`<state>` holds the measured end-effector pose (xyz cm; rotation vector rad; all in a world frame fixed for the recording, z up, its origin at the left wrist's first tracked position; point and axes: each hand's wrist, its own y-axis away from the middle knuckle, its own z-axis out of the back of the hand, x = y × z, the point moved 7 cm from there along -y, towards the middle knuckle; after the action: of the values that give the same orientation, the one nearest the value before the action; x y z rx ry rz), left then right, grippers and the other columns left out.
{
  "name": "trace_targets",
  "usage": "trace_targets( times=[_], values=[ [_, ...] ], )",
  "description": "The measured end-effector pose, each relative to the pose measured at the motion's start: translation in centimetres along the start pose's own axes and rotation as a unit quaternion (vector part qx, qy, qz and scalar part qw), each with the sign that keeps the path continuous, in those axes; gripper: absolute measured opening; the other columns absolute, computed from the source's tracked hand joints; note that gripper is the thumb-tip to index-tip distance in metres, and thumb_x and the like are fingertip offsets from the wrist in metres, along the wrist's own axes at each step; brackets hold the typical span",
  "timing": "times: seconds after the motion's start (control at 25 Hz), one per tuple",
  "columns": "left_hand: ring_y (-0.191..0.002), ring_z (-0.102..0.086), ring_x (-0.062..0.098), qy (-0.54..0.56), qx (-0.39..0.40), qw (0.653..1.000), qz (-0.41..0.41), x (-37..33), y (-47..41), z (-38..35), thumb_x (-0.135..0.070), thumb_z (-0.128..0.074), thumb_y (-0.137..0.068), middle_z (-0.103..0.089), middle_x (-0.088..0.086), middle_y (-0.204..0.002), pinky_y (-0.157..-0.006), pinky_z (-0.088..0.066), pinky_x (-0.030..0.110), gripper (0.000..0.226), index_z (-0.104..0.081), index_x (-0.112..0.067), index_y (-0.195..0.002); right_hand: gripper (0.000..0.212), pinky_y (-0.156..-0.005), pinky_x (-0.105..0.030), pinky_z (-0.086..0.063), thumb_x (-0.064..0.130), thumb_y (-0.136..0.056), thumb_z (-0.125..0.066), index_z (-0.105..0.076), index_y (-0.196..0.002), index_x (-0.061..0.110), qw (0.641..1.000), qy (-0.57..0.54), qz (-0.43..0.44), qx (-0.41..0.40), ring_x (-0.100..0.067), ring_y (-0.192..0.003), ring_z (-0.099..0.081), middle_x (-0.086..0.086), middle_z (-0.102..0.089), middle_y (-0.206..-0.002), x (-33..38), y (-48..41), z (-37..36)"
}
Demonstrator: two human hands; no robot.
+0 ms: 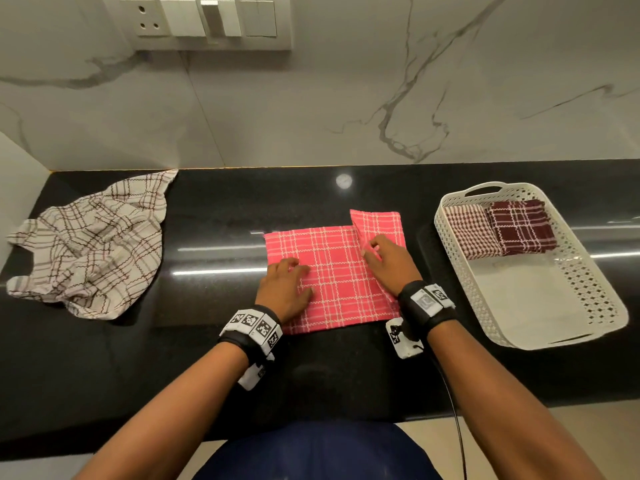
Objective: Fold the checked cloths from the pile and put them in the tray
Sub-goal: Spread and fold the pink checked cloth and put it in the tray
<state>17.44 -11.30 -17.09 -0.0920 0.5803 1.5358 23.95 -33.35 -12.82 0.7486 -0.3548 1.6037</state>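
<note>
Worktop (214, 341): black and glossy; a smooth face is presumed, so a folded cloth could be slid out of square by a sideways push.
Tray (533, 306): white, perforated, at 3 o'clock of the hands; two folded cloths are stacked at its far end, the near part is bare. A loose fold could be opened while carried there.
Pile (90, 247): one crumpled cream checked cloth at 9 o'clock, well apart from the work.
Pink checked cloth (332, 275): laid flat at the centre, its right flap partly turned at 1 o'clock; edges could be left misaligned if the flap is dropped askew.
Left hand (284, 289): pressed flat on the cloth's left edge, fingers spread, nothing gripped; if lifted early, the layer could be dragged.
Right hand (389, 261): fingers pinched on the flap's edge at the crease; a slipped pinch would let the flap spring back.
</note>
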Motion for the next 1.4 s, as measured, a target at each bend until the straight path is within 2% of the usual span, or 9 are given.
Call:
trace_targets(
  times=[0.16,0.28,0.4,0.52,0.76,1.0,1.16,1.28,1.4],
  values=[
    [-0.112,-0.058,0.025,0.179,-0.009,0.984,0.016,1.8,-0.9,2.5,-0.036,-0.043,-0.103,-0.063,0.011,-0.125,-0.096,-0.046,0.036,0.038,-0.063,-0.011,-0.124,0.021,-0.053,-0.028,-0.033,0.037,-0.099,-0.051,-0.053,-0.112,0.021,0.987,0.113,0.116,-0.014,-0.017,-0.061,-0.054,0.006,-0.054,-0.069,7.6,0.1,-4.1],
    [-0.09,-0.067,0.032,0.397,-0.02,0.905,0.153,4.3,-2.1,2.6,-0.041,-0.038,-0.104,-0.069,0.026,-0.105,-0.088,-0.055,0.042,0.05,-0.066,0.001,-0.099,0.028,-0.059,-0.037,-0.046,0.034,-0.097,-0.052,-0.05,-0.119,0.017,0.975,0.161,0.146,0.053,-0.031,-0.075,-0.062,-0.008,-0.064,-0.082,11.4,0.7,-9.8],
    [-0.09,-0.066,0.038,0.313,-0.046,0.933,0.172,5.7,-3.6,3.3,-0.04,-0.057,-0.096,-0.069,0.025,-0.092,-0.087,-0.054,0.044,0.045,-0.065,0.004,-0.087,0.052,-0.071,-0.041,-0.051,0.027,-0.09,-0.062,-0.042,-0.136,0.012,0.969,0.136,0.141,0.152,-0.038,-0.087,-0.064,-0.017,-0.068,-0.101,12.1,2.3,-13.3],
    [-0.088,-0.068,0.029,0.246,-0.091,0.95,0.17,6.6,-4.7,4.8,-0.032,-0.067,-0.088,-0.073,0.009,-0.086,-0.079,-0.052,0.032,0.022,-0.073,-0.012,-0.087,0.049,-0.075,-0.042,-0.053,0.022,-0.083,-0.069,-0.047,-0.126,0.011,0.97,0.099,0.117,0.19,-0.031,-0.091,-0.061,-0.012,-0.065,-0.102,10.1,4.2,-13.7],
    [-0.072,-0.072,0.03,0.324,-0.068,0.926,0.183,8.6,-6.6,5.1,-0.029,-0.071,-0.088,-0.075,0.016,-0.084,-0.073,-0.062,0.042,0.02,-0.074,-0.01,-0.085,0.02,-0.08,-0.031,-0.042,0.025,-0.087,-0.068,-0.066,-0.105,0.016,0.986,0.013,0.141,0.094,-0.016,-0.089,-0.05,0.001,-0.065,-0.091,9.0,5.8,-11.0],
    [-0.071,-0.07,0.023,0.387,-0.061,0.902,0.183,9.1,-6.8,4.8,-0.019,-0.074,-0.087,-0.072,0.02,-0.092,-0.053,-0.06,0.025,0.018,-0.068,-0.002,-0.089,0.03,-0.093,-0.039,-0.042,0.028,-0.087,-0.067,-0.061,-0.115,0.022,0.948,0.179,0.19,0.182,-0.022,-0.104,-0.049,-0.001,-0.065,-0.106,11.0,6.1,-14.3],
    [-0.082,-0.07,0.022,0.312,-0.096,0.931,0.167,8.0,-6.5,6.2,-0.022,-0.074,-0.087,-0.071,0.01,-0.094,-0.069,-0.06,0.034,0.025,-0.063,-0.004,-0.099,0.047,-0.091,-0.035,-0.043,0.054,-0.084,-0.069,-0.061,-0.117,0.022,0.944,0.143,0.201,0.219,-0.016,-0.1,-0.053,0.001,-0.065,-0.108,10.5,5.9,-13.7],
    [-0.095,-0.056,0.02,0.18,-0.201,0.963,0.017,4.5,-5.0,7.4,-0.019,-0.064,-0.091,-0.052,0.002,-0.108,-0.084,-0.051,0.038,0.021,-0.054,-0.013,-0.109,0.048,-0.1,-0.036,-0.047,0.049,-0.089,-0.067,-0.061,-0.126,0.019,0.981,0.027,0.162,0.103,-0.014,-0.112,-0.057,-0.002,-0.065,-0.124,9.2,2.7,-9.6],
    [-0.125,-0.046,0.028,0.099,-0.074,0.987,-0.107,0.3,-4.0,2.9,-0.023,-0.052,-0.097,-0.048,0.011,-0.131,-0.106,-0.04,0.045,0.036,-0.05,-0.012,-0.131,0.072,-0.121,-0.04,-0.024,0.045,-0.092,-0.063,-0.039,-0.149,0.008,0.979,0.126,0.135,0.081,-0.027,-0.147,-0.029,-0.014,-0.033,-0.159,7.4,-2.0,-7.5]
  ],
)
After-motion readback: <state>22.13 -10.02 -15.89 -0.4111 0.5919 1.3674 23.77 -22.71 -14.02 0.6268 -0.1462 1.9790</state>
